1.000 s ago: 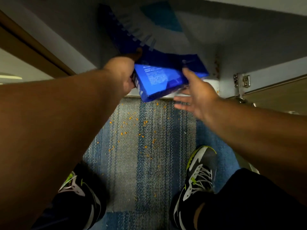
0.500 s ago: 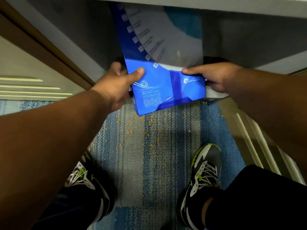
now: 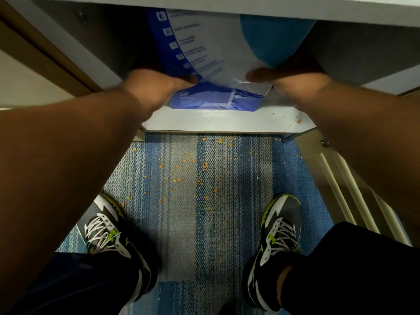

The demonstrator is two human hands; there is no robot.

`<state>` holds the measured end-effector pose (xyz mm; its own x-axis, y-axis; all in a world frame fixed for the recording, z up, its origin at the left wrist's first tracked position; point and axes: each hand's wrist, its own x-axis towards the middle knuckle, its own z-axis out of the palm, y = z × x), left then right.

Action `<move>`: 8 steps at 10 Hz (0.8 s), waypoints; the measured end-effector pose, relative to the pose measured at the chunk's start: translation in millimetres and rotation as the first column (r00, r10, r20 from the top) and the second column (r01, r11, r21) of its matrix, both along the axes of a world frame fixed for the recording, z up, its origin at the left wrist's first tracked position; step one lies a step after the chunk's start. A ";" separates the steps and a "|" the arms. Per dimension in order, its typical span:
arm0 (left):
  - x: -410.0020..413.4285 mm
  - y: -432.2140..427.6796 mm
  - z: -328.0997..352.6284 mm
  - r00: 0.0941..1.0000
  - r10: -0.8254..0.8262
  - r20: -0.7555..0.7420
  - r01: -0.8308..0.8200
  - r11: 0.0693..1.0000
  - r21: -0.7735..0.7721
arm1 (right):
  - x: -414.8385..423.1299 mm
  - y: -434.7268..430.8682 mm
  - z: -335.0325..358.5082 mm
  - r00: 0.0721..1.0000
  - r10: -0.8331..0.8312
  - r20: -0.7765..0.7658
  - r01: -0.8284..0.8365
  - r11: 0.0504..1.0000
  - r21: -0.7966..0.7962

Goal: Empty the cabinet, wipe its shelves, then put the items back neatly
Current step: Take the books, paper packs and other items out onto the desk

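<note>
A large blue and white package (image 3: 211, 64) lies on the cabinet's bottom shelf (image 3: 218, 121), its near end a little behind the shelf's front edge. My left hand (image 3: 156, 86) grips its left side, thumb on top. Over on the package's right side my right hand (image 3: 288, 80) holds on, thumb on the white face. The far end of the package is hidden under the shelf above (image 3: 227, 3).
Orange crumbs are scattered on the blue striped carpet (image 3: 204, 178) and on the right of the shelf. My two shoes stand below. An open cabinet door (image 3: 354, 192) is at the right, another door panel (image 3: 34, 71) at the left.
The package has gone further into the cabinet and now rests on the shelf. My right hand, open a second ago, has taken hold of its right side.
</note>
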<state>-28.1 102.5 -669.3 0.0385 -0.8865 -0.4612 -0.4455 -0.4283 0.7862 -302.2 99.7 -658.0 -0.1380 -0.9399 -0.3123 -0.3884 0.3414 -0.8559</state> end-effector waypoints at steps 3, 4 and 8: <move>-13.3 32.4 25.2 0.999 0.005 -0.046 -0.014 0.983 -0.185 | 5.7 48.5 10.4 1.000 -0.006 -0.027 0.007 1.000 0.024; -6.1 55.1 25.9 0.999 0.004 -0.039 -0.014 0.966 -0.257 | 10.3 69.0 14.0 0.998 -0.021 -0.059 0.018 0.998 -0.053; 18.9 154.6 111.8 0.993 0.003 -0.119 -0.037 0.958 -0.284 | 23.6 172.2 107.2 0.999 0.016 -0.041 -0.016 1.000 0.000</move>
<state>-9.1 257.1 -557.5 0.0188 -0.9813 -0.1915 -0.3378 -0.1865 0.9226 -278.7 272.0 -550.8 -0.1357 -0.9421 -0.3065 -0.4283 0.3348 -0.8393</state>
